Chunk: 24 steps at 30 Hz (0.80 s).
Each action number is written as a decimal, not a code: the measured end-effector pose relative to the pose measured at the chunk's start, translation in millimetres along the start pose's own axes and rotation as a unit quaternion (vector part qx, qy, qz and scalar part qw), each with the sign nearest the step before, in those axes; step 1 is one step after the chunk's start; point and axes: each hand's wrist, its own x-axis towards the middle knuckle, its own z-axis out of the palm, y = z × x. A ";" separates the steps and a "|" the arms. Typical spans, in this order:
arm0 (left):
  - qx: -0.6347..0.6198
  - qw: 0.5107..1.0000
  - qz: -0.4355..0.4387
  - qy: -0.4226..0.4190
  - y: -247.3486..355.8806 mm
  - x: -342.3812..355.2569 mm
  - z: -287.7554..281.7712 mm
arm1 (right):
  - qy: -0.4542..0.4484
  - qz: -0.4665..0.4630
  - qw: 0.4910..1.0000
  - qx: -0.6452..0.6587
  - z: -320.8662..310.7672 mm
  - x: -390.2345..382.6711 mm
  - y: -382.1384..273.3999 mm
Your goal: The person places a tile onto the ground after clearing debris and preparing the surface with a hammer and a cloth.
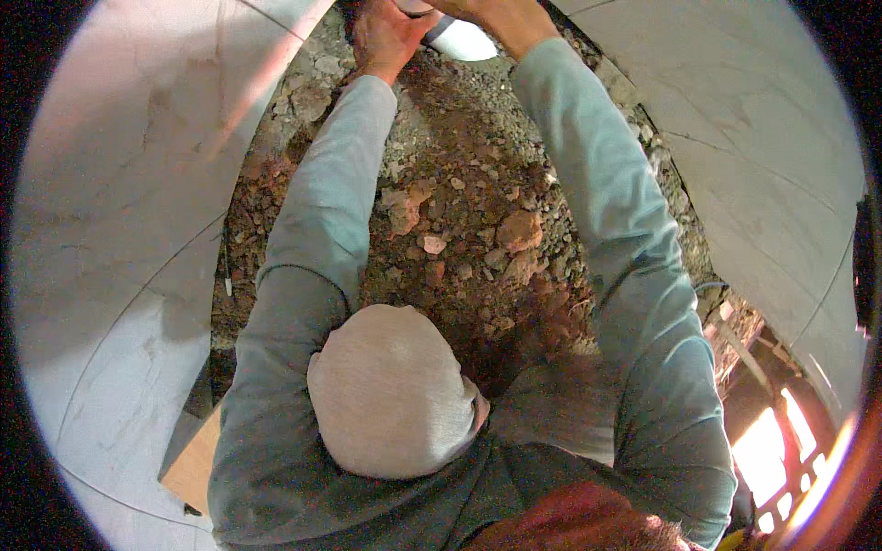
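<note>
Both my arms, in grey-green sleeves, stretch forward over a strip of broken ground. At the far edge of the view, my left hand (386,41) is closed around a white, rounded piece (413,6), mostly cut off by the picture's edge. My right hand (510,20) reaches in from the other side, its fingers over the same piece and partly out of view. Just below and between the hands, a white pipe-like part (466,42) with a dark band shows against the gravel. Whether the two white parts are joined cannot be seen.
Loose stones and rubble (459,197) fill the strip between pale tiled surfaces on the left (119,193) and right (763,156). My bent knee (390,395) is close below. A wooden piece (196,464) lies at lower left; bright sunlight falls at lower right.
</note>
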 end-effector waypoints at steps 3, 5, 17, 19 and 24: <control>0.418 0.898 0.138 0.005 1.6 19.6 44.6 | -0.091 0.040 0.990 0.098 20.8 -1.7 47.0; 0.462 0.875 0.143 0.019 -19.2 25.6 41.8 | -0.103 0.039 0.992 0.055 33.7 -2.3 57.4; 0.260 0.950 0.172 0.030 -130.7 37.8 -103.2 | -0.016 0.179 0.979 0.100 26.7 -6.6 -25.9; 0.232 0.964 0.119 0.043 -131.6 33.2 -95.4 | -0.012 0.209 0.971 0.114 36.1 -7.0 -24.8; 0.195 0.977 0.078 0.039 -127.5 30.6 -81.9 | 0.008 0.263 0.955 0.137 42.2 -7.1 -18.0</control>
